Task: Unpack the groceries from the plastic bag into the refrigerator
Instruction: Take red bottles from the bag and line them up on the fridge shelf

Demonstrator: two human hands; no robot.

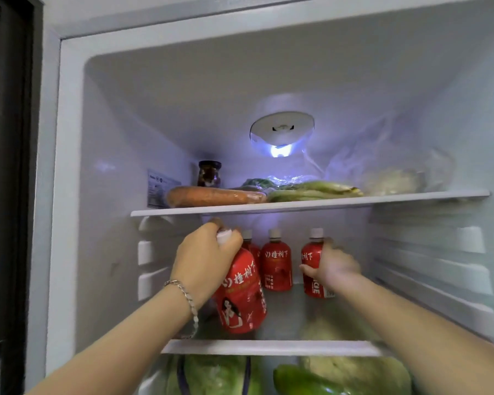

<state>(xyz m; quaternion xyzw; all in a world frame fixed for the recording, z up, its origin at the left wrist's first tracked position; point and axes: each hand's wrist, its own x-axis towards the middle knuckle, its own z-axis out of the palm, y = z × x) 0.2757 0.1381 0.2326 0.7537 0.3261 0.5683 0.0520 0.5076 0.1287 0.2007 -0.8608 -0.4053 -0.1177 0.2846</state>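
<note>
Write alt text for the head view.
Inside an open refrigerator, the left hand holds a tilted red bottle by its top while the right hand grips an upright red bottle on the middle shelf. A carrot and greens lie on the shelf above.

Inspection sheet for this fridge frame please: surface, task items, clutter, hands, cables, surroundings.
Surface: middle shelf, bottles standing on it.
Job's things: four red bottles; tilted bottle leaning in hand; part-hidden bottle, middle bottle and right bottle upright.
Clutter: carrot, jar, greens on top shelf; cabbage, green pepper below.
Grippers: left hand grips tilted bottle at its cap; right hand grips right bottle's body.
Cables: nothing seen.
Surroundings: fridge light lit; dark door frame at left.
</note>
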